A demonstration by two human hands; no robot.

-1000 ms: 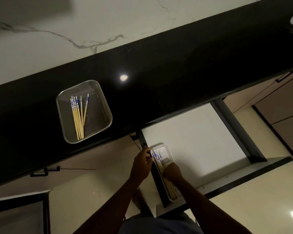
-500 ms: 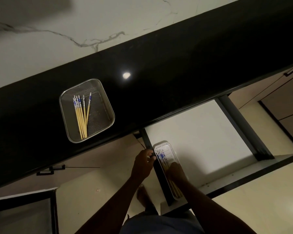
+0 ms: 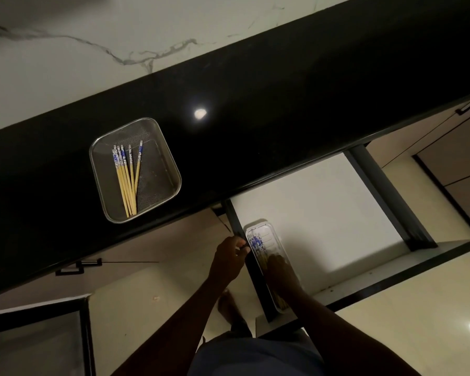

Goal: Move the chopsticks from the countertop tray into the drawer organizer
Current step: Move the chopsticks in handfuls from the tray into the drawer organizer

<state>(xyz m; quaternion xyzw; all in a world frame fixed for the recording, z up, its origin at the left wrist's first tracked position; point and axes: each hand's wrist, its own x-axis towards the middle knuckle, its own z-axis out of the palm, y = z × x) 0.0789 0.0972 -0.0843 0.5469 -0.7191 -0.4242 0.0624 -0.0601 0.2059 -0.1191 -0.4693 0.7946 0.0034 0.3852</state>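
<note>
Several yellow chopsticks with blue-patterned tops lie in a metal mesh tray on the black countertop. Below it the drawer stands pulled out. A narrow white organizer lies along its left wall, and it holds more chopsticks, their blue tops showing. My right hand is inside the organizer, fingers closed over the chopsticks' yellow shafts. My left hand pinches the drawer's dark left wall beside the organizer's rim.
The black countertop runs diagonally under a white marbled wall. The drawer's white floor lies right of the organizer, with a dark side rail further right. Cabinet fronts with black handles sit below the counter. My bare foot is on the glossy floor.
My right hand has slid slightly toward the organizer's near end, so more of the blue tops show. My left hand stays at the drawer's left wall. The tray's chopsticks have not moved.
</note>
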